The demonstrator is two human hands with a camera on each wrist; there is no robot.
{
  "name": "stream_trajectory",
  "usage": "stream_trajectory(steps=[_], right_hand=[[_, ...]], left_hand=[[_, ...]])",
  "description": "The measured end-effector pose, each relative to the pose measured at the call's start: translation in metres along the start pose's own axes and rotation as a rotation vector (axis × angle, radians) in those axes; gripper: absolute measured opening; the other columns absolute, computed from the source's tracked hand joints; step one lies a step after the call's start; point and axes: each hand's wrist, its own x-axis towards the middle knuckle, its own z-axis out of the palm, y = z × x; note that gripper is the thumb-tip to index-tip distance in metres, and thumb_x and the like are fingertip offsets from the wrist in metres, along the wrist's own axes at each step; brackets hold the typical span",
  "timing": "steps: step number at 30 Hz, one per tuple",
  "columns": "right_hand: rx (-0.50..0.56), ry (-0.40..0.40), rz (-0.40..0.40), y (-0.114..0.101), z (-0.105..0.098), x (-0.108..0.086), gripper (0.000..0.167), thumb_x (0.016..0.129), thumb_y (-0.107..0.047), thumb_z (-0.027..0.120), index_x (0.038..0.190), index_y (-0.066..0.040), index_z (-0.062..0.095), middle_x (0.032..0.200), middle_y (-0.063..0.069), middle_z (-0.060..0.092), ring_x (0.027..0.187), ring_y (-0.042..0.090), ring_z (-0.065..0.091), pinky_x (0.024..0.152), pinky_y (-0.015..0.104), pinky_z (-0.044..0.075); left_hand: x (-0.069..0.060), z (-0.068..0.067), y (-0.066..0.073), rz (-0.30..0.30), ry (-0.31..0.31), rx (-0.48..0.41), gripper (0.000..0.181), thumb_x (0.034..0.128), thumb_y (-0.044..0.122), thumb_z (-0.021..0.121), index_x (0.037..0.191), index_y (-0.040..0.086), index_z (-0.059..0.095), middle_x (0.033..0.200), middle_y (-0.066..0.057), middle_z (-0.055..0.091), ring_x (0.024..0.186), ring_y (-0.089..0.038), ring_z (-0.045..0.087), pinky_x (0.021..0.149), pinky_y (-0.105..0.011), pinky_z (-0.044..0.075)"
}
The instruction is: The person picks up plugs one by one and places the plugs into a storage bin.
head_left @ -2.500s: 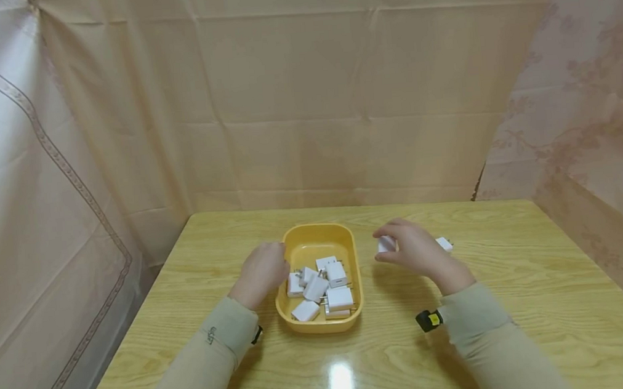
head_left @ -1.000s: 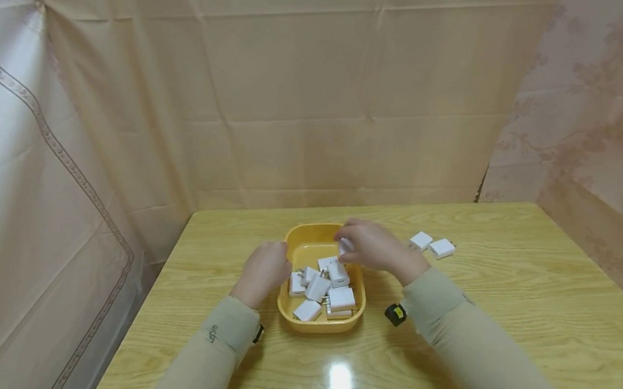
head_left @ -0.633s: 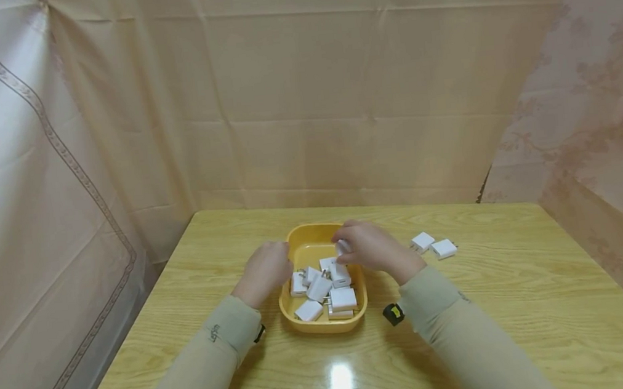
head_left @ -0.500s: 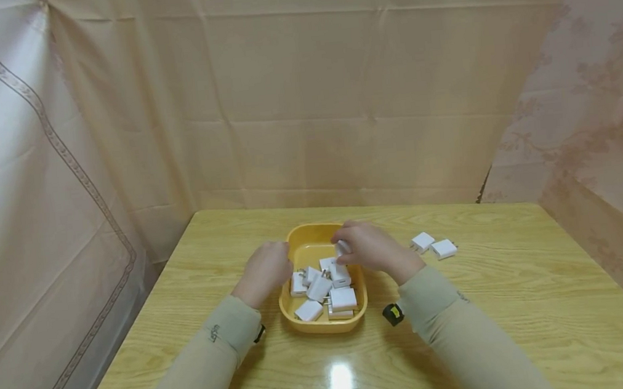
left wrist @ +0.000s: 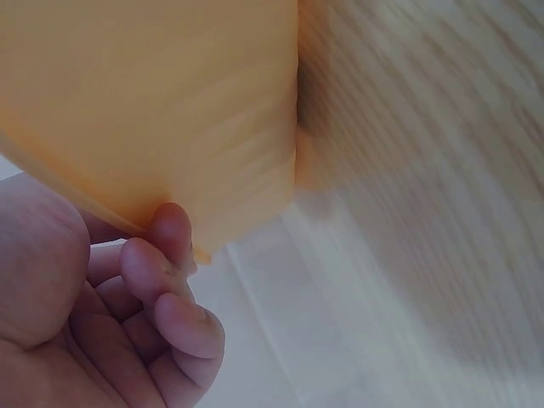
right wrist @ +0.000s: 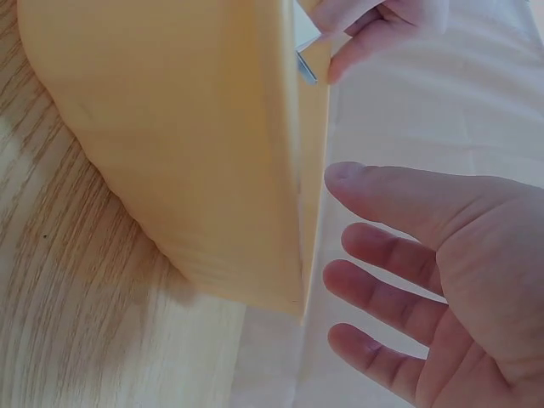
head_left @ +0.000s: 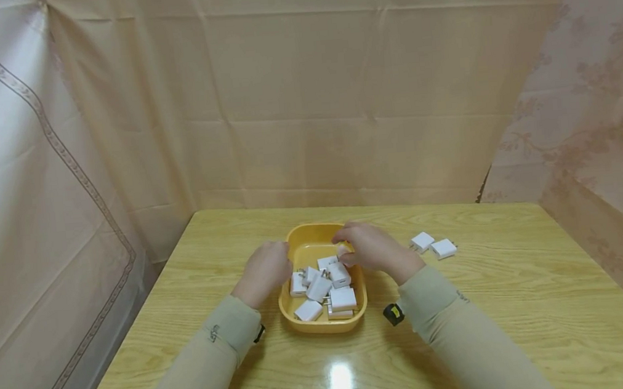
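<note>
A yellow plastic tub (head_left: 323,327) stands mid-table with several white plug-in chargers (head_left: 318,288) heaped in its near half, some showing metal prongs. At its left rim is my left hand (head_left: 264,273); in the left wrist view the thumb and index finger pinch the tub's edge. Over the right rim hovers my right hand (head_left: 369,248). The right wrist view shows that hand's fingers (right wrist: 382,293) spread and apart from the thumb, with nothing between them. A charger's white corner and prong peek above the tub's rim there.
Two more white chargers (head_left: 432,244) lie on the wooden table (head_left: 521,300), right of the tub and beyond the right wrist. Pale cloth curtains (head_left: 303,96) hang behind the table and on both sides.
My right hand has moved left from the table to the tub carrying a charger, and its fingers have now parted and let it go. My left hand keeps its place on the rim.
</note>
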Motion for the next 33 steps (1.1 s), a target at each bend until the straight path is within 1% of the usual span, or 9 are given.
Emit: stream_trajectory(steps=[6, 15, 20, 23, 27, 30, 33], right_hand=[[-0.001, -0.004, -0.005, -0.001, 0.0, -0.001, 0.039, 0.092, -0.018, 0.077, 0.128, -0.007, 0.069, 0.125, 0.008, 0.066, 0.115, 0.028, 0.062, 0.098, 0.046, 0.05], [-0.007, 0.007, -0.017, 0.0, 0.001, -0.002, 0.037, 0.092, -0.018, 0.077, 0.126, -0.006, 0.07, 0.123, 0.008, 0.067, 0.113, 0.028, 0.062, 0.098, 0.046, 0.05], [0.014, 0.011, -0.002, 0.002, 0.001, -0.004, 0.038, 0.093, -0.02, 0.076, 0.127, -0.006, 0.069, 0.124, 0.008, 0.066, 0.113, 0.028, 0.062, 0.098, 0.046, 0.049], [0.035, 0.016, 0.003, 0.003, 0.001, -0.006, 0.039, 0.093, -0.022, 0.075, 0.128, -0.006, 0.069, 0.125, 0.009, 0.066, 0.114, 0.029, 0.062, 0.099, 0.047, 0.049], [0.068, 0.038, 0.019, 0.006, -0.001, -0.01, 0.039, 0.094, -0.023, 0.075, 0.127, -0.005, 0.069, 0.126, 0.01, 0.065, 0.116, 0.03, 0.061, 0.1, 0.048, 0.049], [0.096, 0.053, 0.031, 0.01, -0.003, -0.012, 0.039, 0.094, -0.024, 0.074, 0.128, -0.006, 0.068, 0.13, 0.011, 0.064, 0.12, 0.031, 0.06, 0.102, 0.05, 0.047], [0.107, 0.071, 0.029, 0.016, -0.007, -0.016, 0.041, 0.094, -0.024, 0.074, 0.13, -0.005, 0.067, 0.132, 0.012, 0.063, 0.122, 0.033, 0.059, 0.103, 0.051, 0.046]], left_hand=[[0.0, 0.0, 0.001, -0.011, -0.008, -0.017, 0.03, 0.0939, 0.004, 0.06, 0.121, -0.005, 0.068, 0.097, -0.013, 0.067, 0.07, -0.021, 0.059, 0.055, -0.03, 0.047], [0.0, 0.0, 0.0, -0.002, -0.004, -0.004, 0.028, 0.0934, 0.004, 0.06, 0.118, -0.005, 0.069, 0.093, -0.013, 0.067, 0.07, -0.021, 0.058, 0.056, -0.03, 0.048], [-0.001, 0.0, 0.001, -0.002, -0.001, 0.001, 0.029, 0.0932, 0.004, 0.06, 0.12, -0.005, 0.068, 0.097, -0.014, 0.068, 0.071, -0.021, 0.058, 0.057, -0.031, 0.048], [-0.001, 0.0, 0.001, 0.002, 0.004, 0.007, 0.029, 0.0932, 0.004, 0.06, 0.119, -0.005, 0.068, 0.096, -0.014, 0.068, 0.071, -0.021, 0.058, 0.057, -0.031, 0.049], [-0.001, 0.001, 0.001, -0.001, 0.005, 0.0, 0.028, 0.0935, 0.004, 0.06, 0.119, -0.004, 0.069, 0.096, -0.014, 0.068, 0.071, -0.021, 0.059, 0.058, -0.031, 0.049], [0.0, 0.001, 0.0, -0.005, 0.002, -0.008, 0.029, 0.0935, 0.004, 0.06, 0.12, -0.004, 0.068, 0.099, -0.014, 0.069, 0.072, -0.021, 0.059, 0.058, -0.031, 0.05], [0.0, 0.001, -0.001, -0.001, 0.007, -0.004, 0.028, 0.0932, 0.004, 0.06, 0.118, -0.004, 0.069, 0.097, -0.014, 0.068, 0.073, -0.021, 0.059, 0.059, -0.032, 0.05]])
